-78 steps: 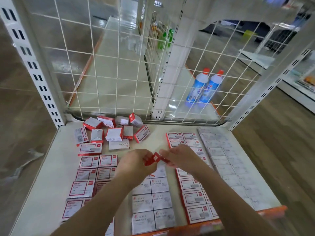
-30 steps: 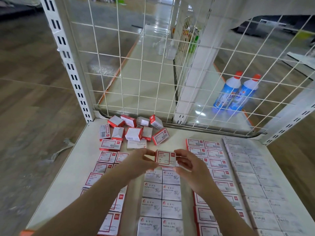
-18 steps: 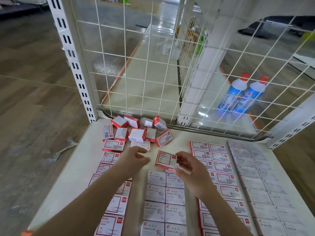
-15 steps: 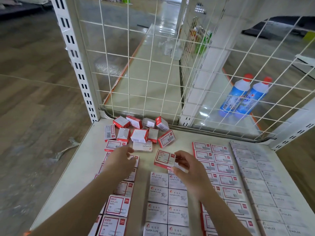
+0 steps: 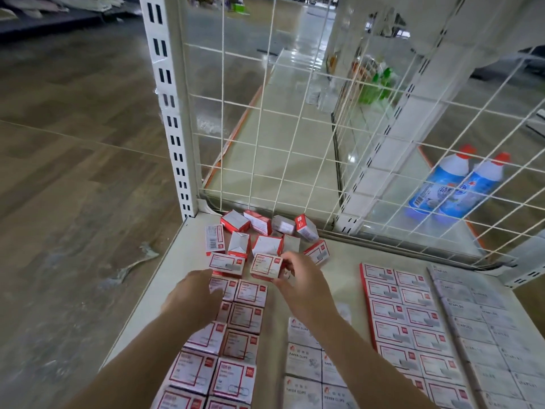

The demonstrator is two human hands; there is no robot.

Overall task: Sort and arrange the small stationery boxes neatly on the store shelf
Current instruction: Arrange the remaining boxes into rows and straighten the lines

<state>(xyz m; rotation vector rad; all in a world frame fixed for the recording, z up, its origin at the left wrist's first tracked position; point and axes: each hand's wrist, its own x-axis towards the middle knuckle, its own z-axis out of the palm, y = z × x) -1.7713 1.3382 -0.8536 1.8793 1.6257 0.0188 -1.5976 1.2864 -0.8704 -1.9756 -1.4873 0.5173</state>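
At the head of the left-hand column, the right hand (image 5: 298,278) now pinches the red-and-white box (image 5: 266,266) just beside the last box (image 5: 226,263) there, carried across from the middle; the left hand (image 5: 194,296), fingers loose, has let go. Placement looks imminent.

Red-and-white boxes (image 5: 267,266); cream shelf (image 5: 339,278); white wire grid (image 5: 283,122); blue bottles (image 5: 436,184) with red caps.
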